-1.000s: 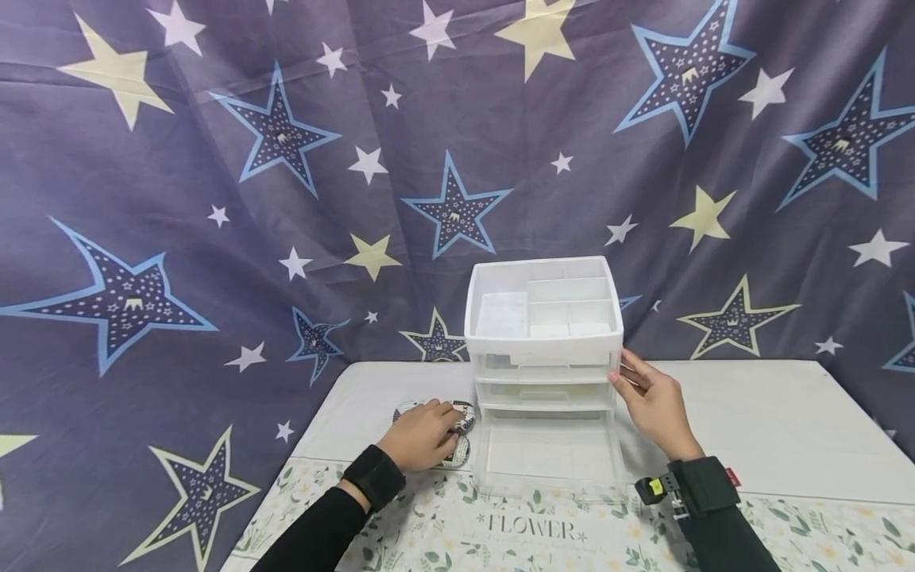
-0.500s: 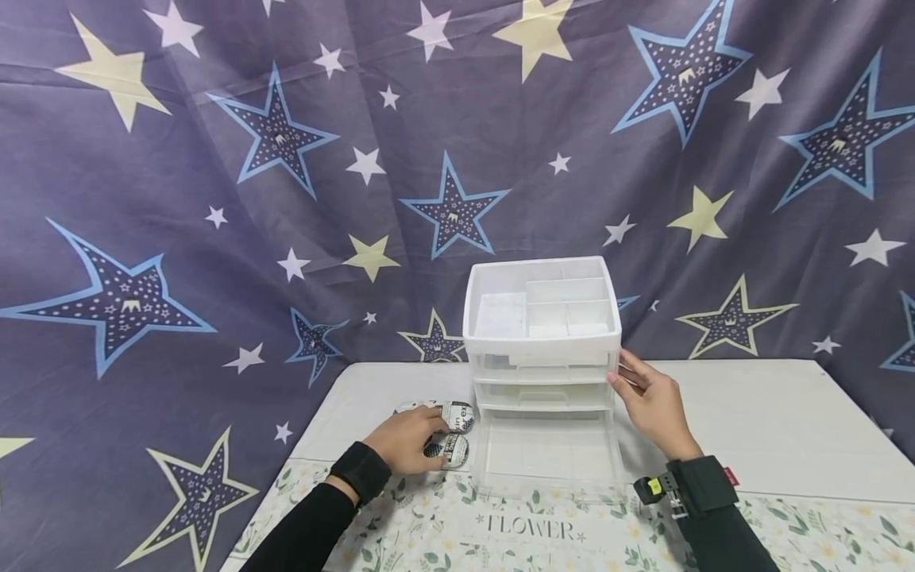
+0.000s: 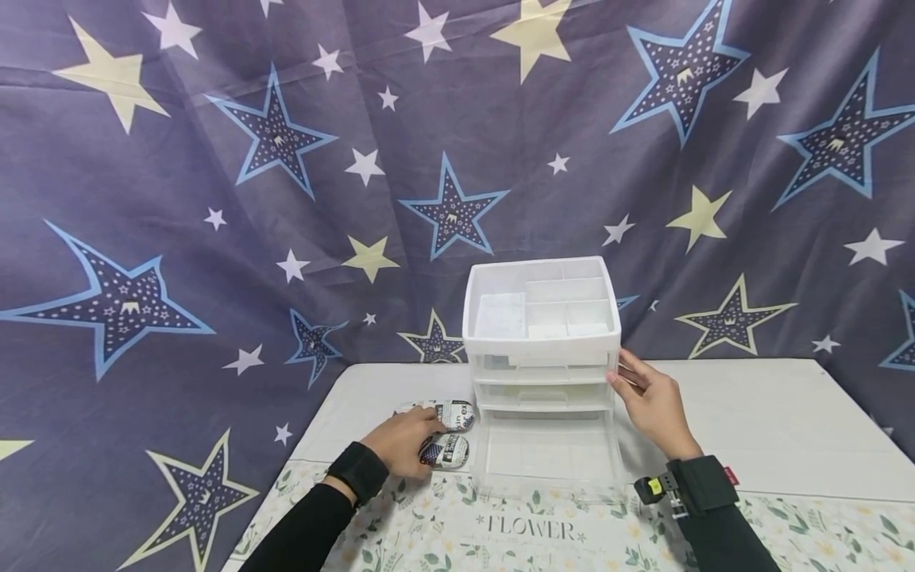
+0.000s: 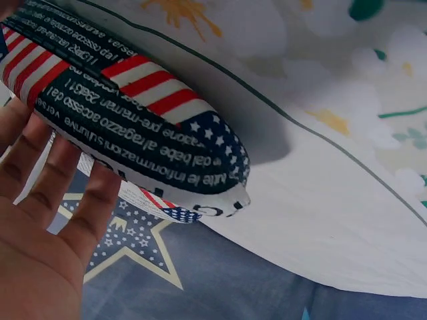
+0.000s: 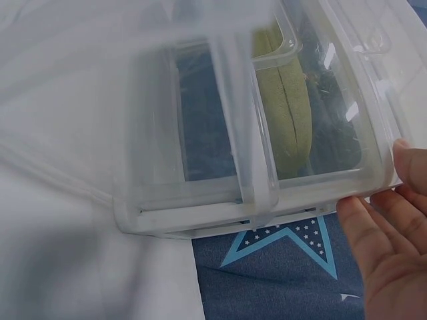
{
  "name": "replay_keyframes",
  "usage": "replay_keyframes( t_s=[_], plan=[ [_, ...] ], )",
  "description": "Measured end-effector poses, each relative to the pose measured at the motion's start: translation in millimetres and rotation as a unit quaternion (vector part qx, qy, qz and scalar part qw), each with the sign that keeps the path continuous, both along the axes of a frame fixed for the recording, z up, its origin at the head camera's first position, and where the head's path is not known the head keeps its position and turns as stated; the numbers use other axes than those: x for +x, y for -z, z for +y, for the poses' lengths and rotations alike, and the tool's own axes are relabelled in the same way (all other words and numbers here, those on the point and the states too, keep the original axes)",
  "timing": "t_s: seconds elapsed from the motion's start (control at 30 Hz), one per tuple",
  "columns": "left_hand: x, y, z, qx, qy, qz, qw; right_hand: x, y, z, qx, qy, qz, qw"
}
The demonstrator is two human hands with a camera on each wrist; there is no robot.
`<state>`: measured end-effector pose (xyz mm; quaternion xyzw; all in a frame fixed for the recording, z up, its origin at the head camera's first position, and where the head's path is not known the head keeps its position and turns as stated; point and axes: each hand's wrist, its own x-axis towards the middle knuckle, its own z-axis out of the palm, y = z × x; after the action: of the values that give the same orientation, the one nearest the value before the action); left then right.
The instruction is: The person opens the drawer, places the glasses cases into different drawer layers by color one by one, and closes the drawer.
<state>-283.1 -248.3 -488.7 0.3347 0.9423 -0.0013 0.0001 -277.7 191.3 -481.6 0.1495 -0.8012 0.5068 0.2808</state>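
Note:
My left hand holds the near one of two rounded, elongated soft cases at its left end. Text and stars-and-stripes cover the case in the left wrist view, where my fingers lie along its side. Behind it sits a second, similarly printed case, partly hidden by the hand. A white plastic drawer unit stands to their right, its clear bottom drawer pulled out with nothing in it. My right hand grips the unit's right side, thumb on the front edge and fingers along the side.
An olive-green soft thing shows through a clear drawer in the right wrist view. Divided compartments form the unit's top. A floral cloth covers the front of the white table; a star-patterned curtain hangs behind.
My left hand has drawn back left from over the cases to the near one's left end, uncovering more of both. The right hand and drawer unit stay put.

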Motion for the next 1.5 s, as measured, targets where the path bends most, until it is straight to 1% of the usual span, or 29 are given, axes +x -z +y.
replay_keyframes(
  t_s=[0.1,0.33,0.43,0.67,0.93,1.1,1.33,1.43,1.5],
  plan=[
    [-0.4,-1.0,2.4,-0.011,-0.001,0.001,0.9999,-0.2,0.1,0.2,0.000,0.000,0.001,1.000],
    [-3.5,-4.0,1.0,-0.006,0.005,-0.026,0.9996,-0.4,0.8,0.6,-0.003,-0.003,0.002,1.000],
    [-5.3,-3.8,0.5,-0.011,0.000,-0.031,0.9994,-0.3,0.4,0.7,-0.003,-0.002,0.003,1.000],
    [-6.4,-3.1,3.8,-0.016,-0.010,-0.026,0.9995,0.3,-0.2,-0.1,-0.002,-0.001,-0.001,1.000],
    [-4.5,-5.9,6.1,-0.030,-0.010,-0.034,0.9989,-0.3,-0.4,0.6,0.001,0.002,-0.001,1.000],
    [-3.1,-8.1,6.4,-0.020,-0.010,-0.043,0.9988,-0.2,-0.1,0.8,0.002,0.002,-0.003,1.000],
    [-6.6,-8.5,5.8,-0.002,-0.014,-0.061,0.9980,-0.6,1.3,1.7,0.005,0.002,-0.001,1.000],
    [-8.0,-11.5,6.3,0.006,-0.007,-0.058,0.9983,-1.0,1.6,1.9,0.007,0.003,0.001,1.000],
    [-8.5,-14.5,7.0,0.013,0.004,-0.053,0.9985,-1.3,1.8,2.0,0.006,0.003,0.002,1.000]
  ],
)
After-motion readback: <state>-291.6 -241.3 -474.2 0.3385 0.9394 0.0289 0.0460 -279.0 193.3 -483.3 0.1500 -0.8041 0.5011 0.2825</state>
